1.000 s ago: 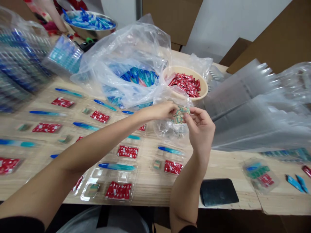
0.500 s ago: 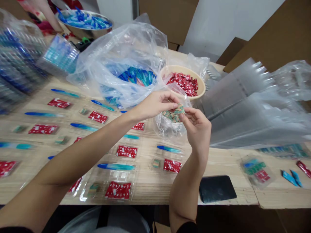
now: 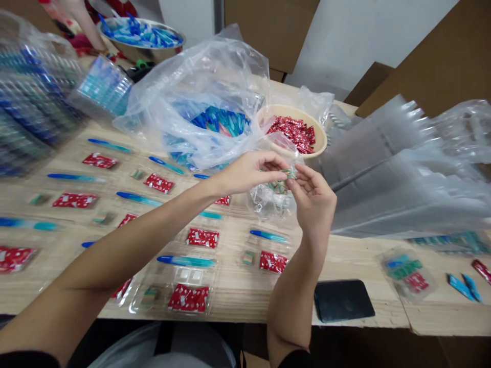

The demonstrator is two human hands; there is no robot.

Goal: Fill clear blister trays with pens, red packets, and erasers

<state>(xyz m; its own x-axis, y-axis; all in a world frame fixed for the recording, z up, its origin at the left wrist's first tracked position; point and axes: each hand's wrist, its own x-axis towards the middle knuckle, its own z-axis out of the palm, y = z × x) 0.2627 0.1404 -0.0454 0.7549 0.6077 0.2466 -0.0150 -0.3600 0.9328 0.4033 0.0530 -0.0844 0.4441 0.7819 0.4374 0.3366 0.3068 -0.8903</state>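
My left hand (image 3: 258, 171) and my right hand (image 3: 313, 198) meet over a clear plastic bag (image 3: 268, 202) of small green-and-tan striped pieces. Fingers of both hands are pinched together on a few striped pieces (image 3: 290, 174), partly hidden by the fingertips. Below my forearms lie clear plastic trays, several of which hold a blue-to-turquoise pen-like tool (image 3: 186, 261), a red packet with white spots (image 3: 188, 298) and a striped piece (image 3: 149, 295). One tray also shows two small white squares (image 3: 191, 276).
Behind my hands stand a cream bowl (image 3: 324, 138) of red packets and a large plastic bag (image 3: 149, 97) of blue tools. Clear sleeves (image 3: 402, 184) are piled right, above a black phone (image 3: 344, 300). At back left, another person's arm (image 3: 86, 23) is beside a metal bowl (image 3: 164, 52).
The view has shifted slightly, so most things sit a little further right. My fingers have closed more tightly around the striped pieces, which now show less.
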